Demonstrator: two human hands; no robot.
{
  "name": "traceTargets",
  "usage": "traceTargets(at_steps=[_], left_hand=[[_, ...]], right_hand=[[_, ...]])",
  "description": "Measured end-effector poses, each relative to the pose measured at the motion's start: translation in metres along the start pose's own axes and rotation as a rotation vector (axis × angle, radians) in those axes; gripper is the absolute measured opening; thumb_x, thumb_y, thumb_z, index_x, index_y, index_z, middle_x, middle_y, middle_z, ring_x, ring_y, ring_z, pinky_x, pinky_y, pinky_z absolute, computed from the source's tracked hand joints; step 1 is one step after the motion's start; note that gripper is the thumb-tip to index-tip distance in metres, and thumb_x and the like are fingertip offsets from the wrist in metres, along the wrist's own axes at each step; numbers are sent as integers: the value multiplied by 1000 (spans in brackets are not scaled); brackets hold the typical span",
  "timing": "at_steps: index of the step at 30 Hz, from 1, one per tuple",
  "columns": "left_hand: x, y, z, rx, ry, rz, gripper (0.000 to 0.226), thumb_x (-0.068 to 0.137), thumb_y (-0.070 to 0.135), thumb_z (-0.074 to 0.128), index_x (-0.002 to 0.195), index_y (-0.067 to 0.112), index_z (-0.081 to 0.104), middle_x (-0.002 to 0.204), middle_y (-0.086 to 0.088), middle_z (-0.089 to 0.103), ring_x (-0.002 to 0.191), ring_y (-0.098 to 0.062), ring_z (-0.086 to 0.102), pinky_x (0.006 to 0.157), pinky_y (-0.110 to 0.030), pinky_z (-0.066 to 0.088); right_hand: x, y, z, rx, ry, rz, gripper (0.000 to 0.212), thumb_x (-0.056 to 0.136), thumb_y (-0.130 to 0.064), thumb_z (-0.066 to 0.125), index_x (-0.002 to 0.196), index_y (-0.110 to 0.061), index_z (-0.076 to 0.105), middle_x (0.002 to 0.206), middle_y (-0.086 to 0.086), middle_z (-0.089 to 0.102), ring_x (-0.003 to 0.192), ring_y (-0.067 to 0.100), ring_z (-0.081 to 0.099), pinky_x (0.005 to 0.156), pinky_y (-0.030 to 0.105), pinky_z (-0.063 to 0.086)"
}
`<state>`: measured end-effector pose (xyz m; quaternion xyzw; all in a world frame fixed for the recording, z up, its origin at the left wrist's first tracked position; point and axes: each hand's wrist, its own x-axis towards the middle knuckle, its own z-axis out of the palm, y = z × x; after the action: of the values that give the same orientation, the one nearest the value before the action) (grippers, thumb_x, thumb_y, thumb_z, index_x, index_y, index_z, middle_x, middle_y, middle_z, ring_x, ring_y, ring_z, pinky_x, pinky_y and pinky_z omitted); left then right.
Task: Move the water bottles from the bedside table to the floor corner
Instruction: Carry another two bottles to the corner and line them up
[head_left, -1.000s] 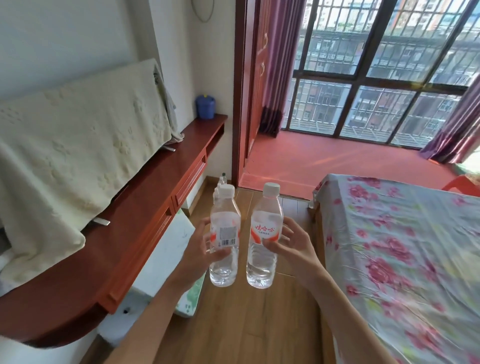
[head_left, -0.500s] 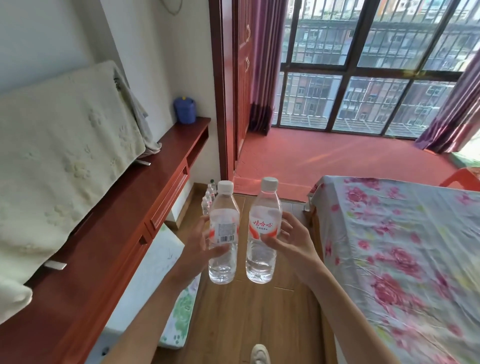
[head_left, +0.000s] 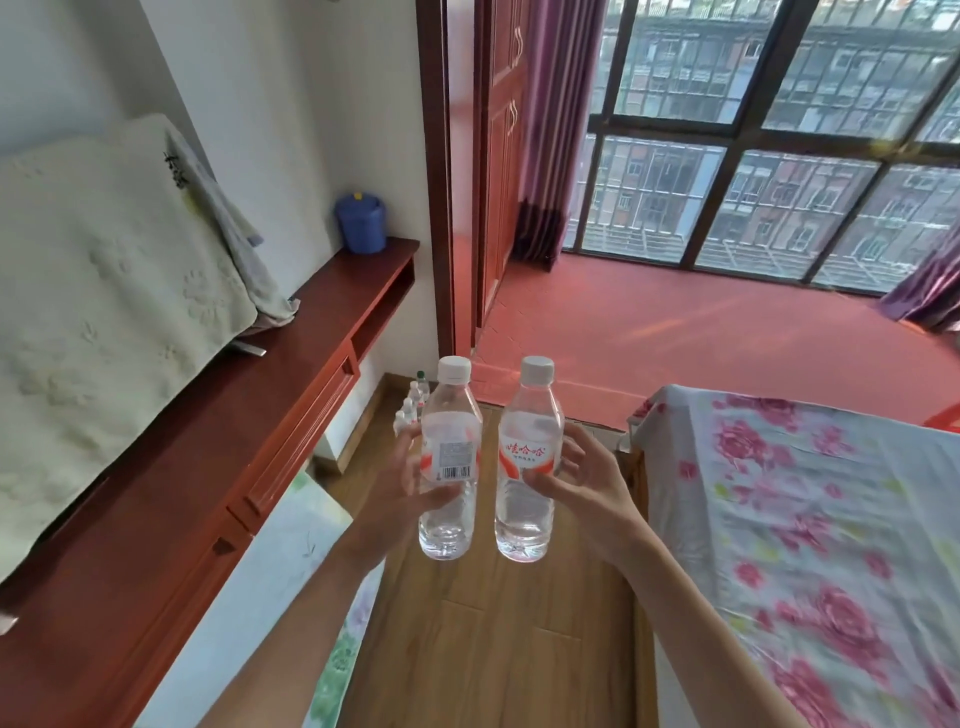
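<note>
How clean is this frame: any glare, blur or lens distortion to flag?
Head view: window daylight leaves a pale sheen on the red floor; wide-angle lens splays its bars; left bottle and right bottle sharp, labels readable; floor bottles behind small and soft.

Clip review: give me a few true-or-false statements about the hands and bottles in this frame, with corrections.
1. The left hand grips a clear plastic water bottle with a barcode label. True.
2. The right hand is empty. False: it grips a clear plastic water bottle with a red logo.
3. Both held bottles are uncapped. False: each has a white cap.
4. A blue lidded tub sits on the red-brown wooden shelf. True.
5. The held bottles rest on the floor. False: both are held upright above the wooden plank floor.
6. Small white-capped bottles stand on the floor near the wall corner. True.
</note>
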<state>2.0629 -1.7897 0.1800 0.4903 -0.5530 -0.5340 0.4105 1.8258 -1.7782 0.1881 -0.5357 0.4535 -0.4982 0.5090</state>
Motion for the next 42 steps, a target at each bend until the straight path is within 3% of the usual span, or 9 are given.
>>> traceTargets(at_steps=[6, 10, 14, 20, 23, 28, 33, 37, 42], left_hand=[[46, 1, 2, -5, 2, -15, 74, 72, 15, 82, 131, 28, 39, 120, 11, 64, 120, -16, 59, 99, -42, 51], [77, 2, 3, 5, 5, -35, 77, 68, 25, 82, 130, 37, 39, 124, 13, 62, 120, -14, 59, 102, -42, 48], [112, 0, 3, 18, -3, -16, 70, 71, 22, 84, 126, 36, 43, 120, 17, 63, 120, -13, 59, 102, -45, 48], [181, -2, 0, -13, -37, -37, 70, 69, 30, 83, 124, 43, 41, 120, 21, 62, 121, -12, 57, 99, -36, 47], [220, -4, -3, -41, -49, -53, 65, 76, 14, 79, 125, 35, 43, 119, 13, 64, 116, -10, 60, 90, -24, 52], [291, -6, -18, -104, -46, -76, 60, 78, -2, 73, 127, 19, 45, 117, 5, 67, 115, -11, 62, 77, -17, 54], [353, -6, -34, -165, -32, -83, 60, 76, -2, 72, 125, 19, 44, 123, -6, 64, 118, -18, 60, 85, -26, 55], [386, -8, -43, -213, -21, -97, 61, 78, -3, 71, 127, 19, 43, 125, -4, 62, 118, -17, 60, 78, -18, 54], [418, -13, -55, -253, -11, -103, 66, 75, 0, 76, 128, 21, 43, 127, -6, 61, 119, -16, 60, 78, -18, 53]], right_hand=[[47, 3, -20, 5, -26, 19, 77, 61, -43, 90, 126, -16, 59, 118, 9, 70, 110, 31, 66, 99, 58, 49], [75, 6, -30, 0, -11, 26, 77, 61, -45, 89, 126, -17, 59, 118, 7, 70, 110, 28, 66, 98, 54, 51], [105, 12, -41, -2, -3, 36, 75, 63, -43, 88, 127, -16, 58, 118, 8, 70, 111, 29, 66, 97, 54, 51], [167, 24, -55, -16, 19, 57, 69, 64, -41, 89, 124, -21, 60, 118, 9, 69, 113, 32, 65, 98, 58, 49], [205, 30, -58, 1, 28, 91, 75, 62, -43, 89, 126, -18, 59, 118, 9, 70, 112, 30, 66, 97, 55, 51], [286, 40, -57, 20, 6, 128, 76, 61, -41, 90, 126, -18, 58, 118, 9, 70, 111, 32, 65, 97, 53, 51], [353, 47, -55, 42, 3, 158, 78, 62, -42, 89, 129, -17, 57, 120, 11, 69, 112, 34, 64, 97, 52, 52], [394, 52, -56, 56, -32, 182, 73, 66, -35, 88, 129, -16, 56, 121, 13, 68, 113, 36, 64, 97, 48, 52], [439, 61, -56, 34, -71, 189, 65, 71, -23, 82, 129, -15, 55, 121, 14, 68, 114, 36, 63, 101, 55, 48]])
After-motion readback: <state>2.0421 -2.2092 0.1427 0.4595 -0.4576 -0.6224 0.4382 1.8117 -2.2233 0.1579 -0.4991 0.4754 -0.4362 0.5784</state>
